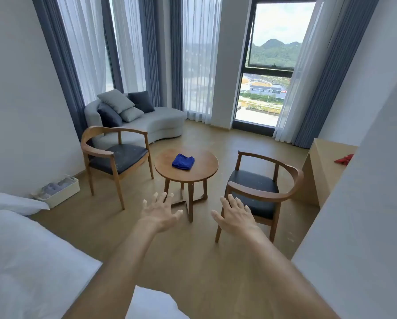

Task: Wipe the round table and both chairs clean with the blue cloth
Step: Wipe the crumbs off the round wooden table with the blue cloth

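A folded blue cloth point(183, 161) lies near the middle of a small round wooden table point(202, 171). One wooden armchair with a dark seat point(118, 155) stands to the table's left, a second one point(259, 189) to its right. My left hand point(159, 211) and my right hand point(235, 215) are stretched out in front of me, fingers spread, holding nothing. Both hands hover in the air well short of the table and touch nothing.
A white bed point(20, 249) fills the lower left. A white tray of slippers point(61, 192) sits by the left wall. A grey sofa with cushions point(147, 120) stands behind the left chair. A light wood desk point(324, 166) with a red item point(343, 158) is at right.
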